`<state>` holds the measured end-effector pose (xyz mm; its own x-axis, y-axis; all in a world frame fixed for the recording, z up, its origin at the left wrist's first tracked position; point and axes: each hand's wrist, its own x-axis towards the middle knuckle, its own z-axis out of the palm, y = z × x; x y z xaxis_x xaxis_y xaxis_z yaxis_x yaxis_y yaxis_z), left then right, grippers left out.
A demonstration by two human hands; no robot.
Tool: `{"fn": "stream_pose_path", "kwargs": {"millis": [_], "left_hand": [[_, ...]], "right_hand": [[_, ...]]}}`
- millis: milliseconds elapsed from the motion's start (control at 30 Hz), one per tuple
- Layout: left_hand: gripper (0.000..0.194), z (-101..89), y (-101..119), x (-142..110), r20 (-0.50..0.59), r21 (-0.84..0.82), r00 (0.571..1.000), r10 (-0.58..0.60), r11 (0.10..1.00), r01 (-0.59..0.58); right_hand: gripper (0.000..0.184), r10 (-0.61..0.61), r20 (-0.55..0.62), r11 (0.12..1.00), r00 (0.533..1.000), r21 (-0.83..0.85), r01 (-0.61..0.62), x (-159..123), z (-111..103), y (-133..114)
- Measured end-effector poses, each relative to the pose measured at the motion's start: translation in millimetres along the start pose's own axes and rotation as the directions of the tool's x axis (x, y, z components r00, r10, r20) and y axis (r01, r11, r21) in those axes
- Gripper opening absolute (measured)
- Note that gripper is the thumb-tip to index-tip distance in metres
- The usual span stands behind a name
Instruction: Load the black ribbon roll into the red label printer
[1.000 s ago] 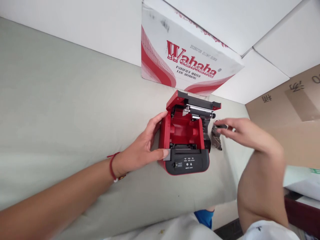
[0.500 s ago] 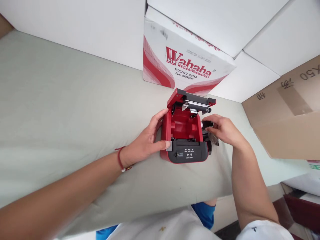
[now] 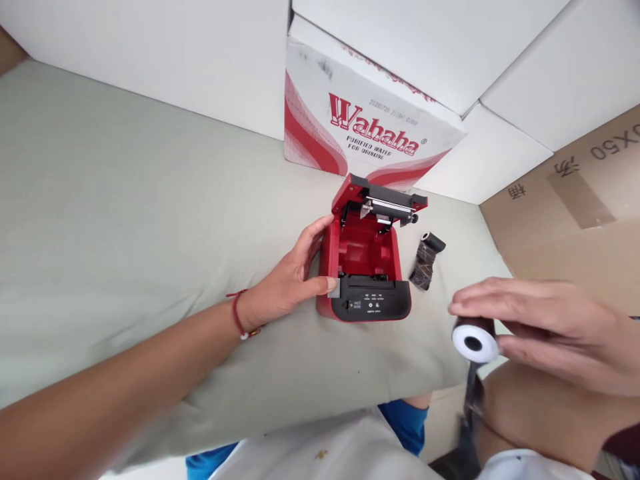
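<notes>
A red and black label printer stands with its lid raised, showing an unfilled red bay. My left hand grips its left side, thumb on the grey front corner and fingers along the wall. At lower right, close to the camera, my right hand pinches a black ribbon roll with a white ring-shaped end. A dark strip of film dangles from that roll, its lower end blurred. Right of the printer, a second black ribbon roll lies on the cloth with crumpled film trailing from it.
A white and red water carton stands behind the printer. White boxes line the back, and a brown cardboard box is on the right. Pale green cloth covers the surface.
My right hand has lifted a ribbon roll from beside the printer and brought it right and toward the camera, baring the second roll. My left hand stays on the printer.
</notes>
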<state>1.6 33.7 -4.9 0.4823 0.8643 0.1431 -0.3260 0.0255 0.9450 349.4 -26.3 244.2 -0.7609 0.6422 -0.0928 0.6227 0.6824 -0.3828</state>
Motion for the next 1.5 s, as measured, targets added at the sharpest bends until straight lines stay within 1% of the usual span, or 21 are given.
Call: {"fn": "stream_pose_path", "kwargs": {"millis": [67,167,233,300,333,400,567,733,833,900,933,967,1000,1033,1100,1133,1167,1200,1300,1400,1500], "left_hand": [[0.114,-0.6,-1,0,-0.001,0.006,1.0,0.008,1.0,-0.008],[0.114,-0.2,0,1,-0.002,0.012,1.0,0.018,1.0,-0.018],[0.115,0.8,1,1,-0.003,0.004,1.0,0.013,1.0,-0.013],[0.116,1.7,2,1,-0.001,-0.005,1.0,0.001,1.0,-0.001],[0.117,2.0,2,1,0.001,-0.005,1.0,-0.005,1.0,0.005],[0.117,2.3,2,1,0.006,-0.003,1.0,-0.006,1.0,0.006],[0.115,1.8,3,1,0.009,-0.002,1.0,-0.004,1.0,0.004],[0.118,1.5,2,1,0.005,-0.013,1.0,-0.006,1.0,0.006],[0.115,1.3,2,2,0.0,0.002,1.0,0.005,1.0,-0.005],[0.115,1.2,4,2,-0.001,0.006,1.0,0.011,1.0,-0.011],[0.115,1.2,4,2,0.002,0.007,1.0,0.011,1.0,-0.011],[0.114,1.2,5,1,0.006,0.007,1.0,0.008,1.0,-0.008],[0.114,1.1,5,1,0.011,0.008,1.0,0.006,1.0,-0.006],[0.114,1.1,5,0,0.014,0.009,1.0,0.003,1.0,-0.003],[0.116,0.7,4,-1,0.011,0.009,1.0,-0.003,1.0,0.003],[0.117,0.4,3,-2,0.003,0.009,1.0,-0.005,1.0,0.005],[0.12,0.1,2,-2,-0.007,0.009,1.0,-0.007,1.0,0.007],[0.123,-0.3,1,-3,-0.015,0.011,1.0,-0.01,1.0,0.01],[0.131,-1.0,-2,-5,-0.03,0.028,0.999,-0.01,1.0,0.011],[0.131,-0.9,-2,-7,-0.041,0.035,0.999,0.006,0.999,-0.005],[0.119,-0.2,-2,-10,-0.06,0.001,0.998,0.007,1.0,-0.007]], "right_hand": [[0.041,0.039,-0.073,0.999,0.997,0.007,-0.039,21,10,-5],[0.037,0.163,-0.14,0.985,0.977,-0.029,-0.169,69,38,-1],[0.042,0.313,-0.113,0.937,0.943,-0.128,-0.326,99,56,1],[0.045,0.461,-0.077,0.849,0.884,-0.252,-0.464,120,67,-1],[0.045,0.507,-0.068,0.81,0.859,-0.302,-0.502,128,70,-3],[0.042,0.543,-0.063,0.773,0.838,-0.352,-0.527,138,75,-9],[0.033,0.55,-0.094,0.741,0.83,-0.402,-0.537,154,83,-9],[0.04,0.528,-0.111,0.765,0.842,-0.368,-0.528,165,93,8],[0.039,0.478,-0.11,0.818,0.871,-0.304,-0.487,157,92,10],[0.037,0.374,-0.092,0.898,0.923,-0.214,-0.386,142,85,4],[0.035,0.308,-0.113,0.936,0.945,-0.145,-0.322,132,80,-1],[0.032,0.258,-0.175,0.959,0.95,-0.074,-0.274,123,74,-5],[0.031,0.236,-0.277,0.968,0.931,-0.015,-0.25,114,69,-7],[0.033,0.238,-0.404,0.968,0.883,0.024,-0.25,108,64,-9],[0.036,0.253,-0.633,0.951,0.732,0.023,-0.31,101,57,-3],[0.039,0.237,-0.695,0.943,0.679,-0.004,-0.334,101,55,3],[0.045,0.22,-0.712,0.938,0.667,-0.033,-0.345,102,54,10],[0.051,0.215,-0.692,0.936,0.689,-0.055,-0.348,104,53,19],[0.057,0.255,-0.521,0.943,0.814,-0.051,-0.328,105,53,37],[0.043,0.239,-0.454,0.96,0.858,-0.022,-0.279,96,49,35],[0.029,0.122,-0.335,0.985,0.934,-0.071,-0.154,84,44,24]]}}
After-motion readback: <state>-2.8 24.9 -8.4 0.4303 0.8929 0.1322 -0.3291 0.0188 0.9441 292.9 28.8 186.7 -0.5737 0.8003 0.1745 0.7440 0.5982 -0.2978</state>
